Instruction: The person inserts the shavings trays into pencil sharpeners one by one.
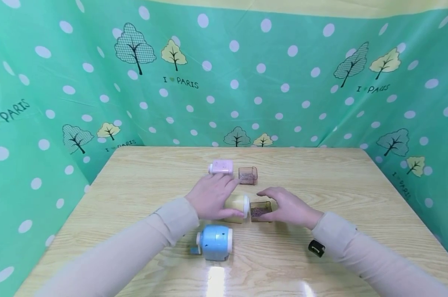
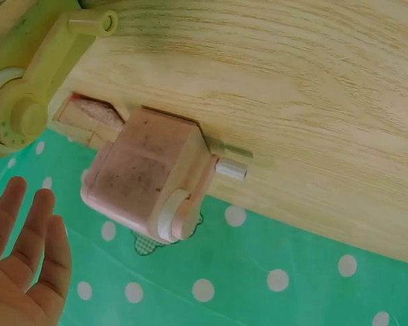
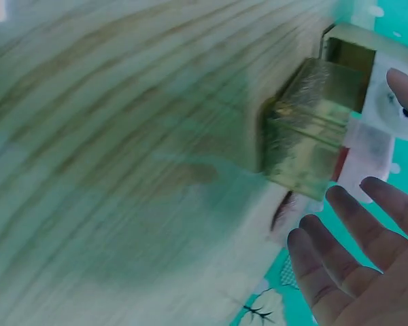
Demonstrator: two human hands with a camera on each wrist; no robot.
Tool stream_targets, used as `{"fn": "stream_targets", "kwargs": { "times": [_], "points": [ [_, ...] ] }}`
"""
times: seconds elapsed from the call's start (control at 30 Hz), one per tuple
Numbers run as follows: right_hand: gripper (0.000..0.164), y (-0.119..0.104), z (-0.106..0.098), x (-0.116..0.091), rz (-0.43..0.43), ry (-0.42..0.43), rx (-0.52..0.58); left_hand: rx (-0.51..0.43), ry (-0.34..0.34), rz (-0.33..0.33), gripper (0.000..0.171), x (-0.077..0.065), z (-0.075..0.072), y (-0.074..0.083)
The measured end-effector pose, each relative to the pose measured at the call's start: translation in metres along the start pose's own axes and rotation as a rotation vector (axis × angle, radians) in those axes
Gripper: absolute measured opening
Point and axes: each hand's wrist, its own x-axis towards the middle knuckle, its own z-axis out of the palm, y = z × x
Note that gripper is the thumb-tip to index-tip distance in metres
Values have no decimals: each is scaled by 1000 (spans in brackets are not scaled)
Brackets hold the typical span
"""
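Note:
A yellow hand-crank pencil sharpener (image 1: 235, 202) lies in the middle of the table. Its crank (image 2: 47, 58) shows in the left wrist view. My left hand (image 1: 214, 196) is over it, thumb on the near side; its slightly bent fingers (image 2: 37, 251) look apart from the sharpener in the left wrist view. A clear yellowish shavings drawer (image 1: 261, 211), dark shavings inside, sits just right of the sharpener. Around that drawer my right hand (image 1: 288, 208) is spread, thumb overlapping it in the head view. Its loosely extended fingers (image 3: 353, 251) show no grip on the drawer (image 3: 306, 132).
Behind lies a pink sharpener (image 1: 222, 166), with a reddish clear drawer (image 1: 247, 175) holding shavings to its right. A blue sharpener (image 1: 215, 242) is nearer, below the left hand. The polka-dot cloth (image 1: 235, 99) stands beyond the wooden table (image 1: 153, 165).

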Motion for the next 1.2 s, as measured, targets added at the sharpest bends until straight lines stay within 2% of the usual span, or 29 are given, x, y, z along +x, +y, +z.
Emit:
{"fn": "stream_targets", "kwargs": {
  "times": [0.43,0.63,0.87,1.0,1.2],
  "points": [
    [82,19,4,-2,44,-52,12,-97,-149,-15,105,10,11,5],
    [81,22,4,-4,46,-50,25,-83,-174,-18,107,12,15,5],
    [77,24,4,-5,59,-60,44,-190,-184,-57,109,12,20,8],
    [74,26,5,-4,54,-58,41,-184,-198,-54,111,12,22,9],
    [67,26,6,-3,47,-61,33,-226,-238,-62,108,12,24,9]
  ]
}}
